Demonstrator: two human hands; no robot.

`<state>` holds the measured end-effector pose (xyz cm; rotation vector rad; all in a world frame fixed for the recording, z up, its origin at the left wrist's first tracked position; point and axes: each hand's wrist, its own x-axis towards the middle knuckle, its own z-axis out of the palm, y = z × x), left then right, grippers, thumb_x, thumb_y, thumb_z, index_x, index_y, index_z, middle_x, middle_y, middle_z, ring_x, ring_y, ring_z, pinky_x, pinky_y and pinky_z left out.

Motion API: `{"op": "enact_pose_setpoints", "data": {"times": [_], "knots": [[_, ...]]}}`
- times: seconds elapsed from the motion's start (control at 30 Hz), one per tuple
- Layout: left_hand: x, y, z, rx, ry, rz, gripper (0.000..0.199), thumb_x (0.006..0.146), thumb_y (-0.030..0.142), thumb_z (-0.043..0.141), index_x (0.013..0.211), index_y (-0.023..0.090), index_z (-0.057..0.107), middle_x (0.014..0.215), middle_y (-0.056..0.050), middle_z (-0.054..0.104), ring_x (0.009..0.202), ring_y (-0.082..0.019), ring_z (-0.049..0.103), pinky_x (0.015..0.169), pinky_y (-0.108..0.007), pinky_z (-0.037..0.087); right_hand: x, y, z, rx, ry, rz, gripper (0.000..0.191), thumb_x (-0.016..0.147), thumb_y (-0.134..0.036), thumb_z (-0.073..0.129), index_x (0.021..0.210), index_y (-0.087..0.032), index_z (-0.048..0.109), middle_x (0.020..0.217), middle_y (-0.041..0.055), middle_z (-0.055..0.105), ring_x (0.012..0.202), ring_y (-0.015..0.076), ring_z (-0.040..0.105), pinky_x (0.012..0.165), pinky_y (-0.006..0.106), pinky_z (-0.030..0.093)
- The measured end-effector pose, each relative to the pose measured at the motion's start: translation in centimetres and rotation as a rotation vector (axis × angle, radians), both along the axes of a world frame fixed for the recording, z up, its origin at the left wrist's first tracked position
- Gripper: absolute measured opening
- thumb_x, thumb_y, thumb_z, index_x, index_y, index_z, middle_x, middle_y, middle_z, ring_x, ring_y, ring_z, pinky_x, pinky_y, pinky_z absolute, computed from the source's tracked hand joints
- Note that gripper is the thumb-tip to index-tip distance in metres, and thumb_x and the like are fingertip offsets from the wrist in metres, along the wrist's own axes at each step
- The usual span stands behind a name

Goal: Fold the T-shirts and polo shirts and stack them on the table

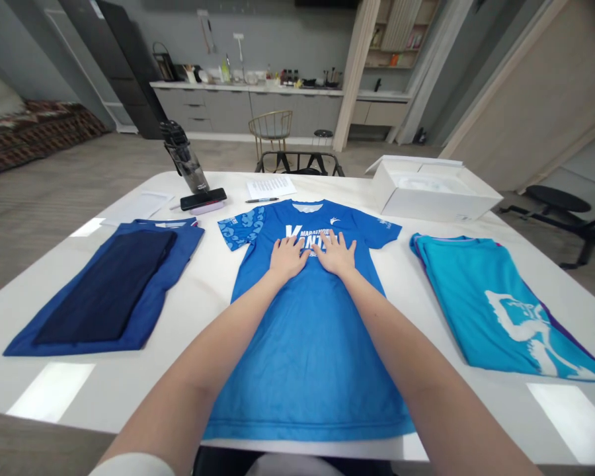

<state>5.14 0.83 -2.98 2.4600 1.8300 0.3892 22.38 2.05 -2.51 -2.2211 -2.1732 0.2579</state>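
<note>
A blue short-sleeved T-shirt (pixel 307 357) with white lettering lies spread flat on the white table (pixel 208 291), its collar away from me and its hem near the table's front edge. My left hand (pixel 288 256) rests on the chest print, palm down with the fingers spread. Beside it my right hand (pixel 336 254) lies flat on the same print, fingers apart too. The hands nearly meet at the middle, covering part of the lettering. Neither hand grips any cloth.
Folded dark blue clothes (pixel 104 291) lie at the left, a folded turquoise shirt (pixel 480 291) at the right. Behind the T-shirt are a pen (pixel 262 199), a printed sheet (pixel 272 186), a black phone (pixel 203 198), a handheld vacuum (pixel 186 158) and an open white box (pixel 426 198).
</note>
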Motion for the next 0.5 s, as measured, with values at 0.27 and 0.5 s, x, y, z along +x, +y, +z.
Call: {"op": "enact_pose_setpoints", "data": {"times": [0.27,0.5], "knots": [[-1.2,-6.0,-0.5,-0.089,0.034,0.061,0.069,0.1,0.066,0.024,0.162,0.036,0.032,0.171,-0.002,0.023,0.159,-0.03,0.017,0.128,-0.061,0.009,0.1,-4.7,0.9,0.03,0.008,0.033,0.074,0.101,-0.072,0.014,0.166,-0.036,0.02,0.174,0.0018,0.011,0.159,0.033,0.004,0.12,0.073,0.003],[-1.7,-8.4,-0.2,-0.164,0.044,0.063,0.07,0.099,0.068,0.024,0.163,0.039,0.027,0.171,0.0,0.023,0.16,-0.029,0.014,0.128,-0.061,0.008,1.1,-10.0,0.7,0.003,0.013,0.031,0.076,0.1,-0.074,0.015,0.165,-0.036,0.022,0.173,0.0012,0.012,0.159,0.0327,0.006,0.122,0.069,0.004]]}}
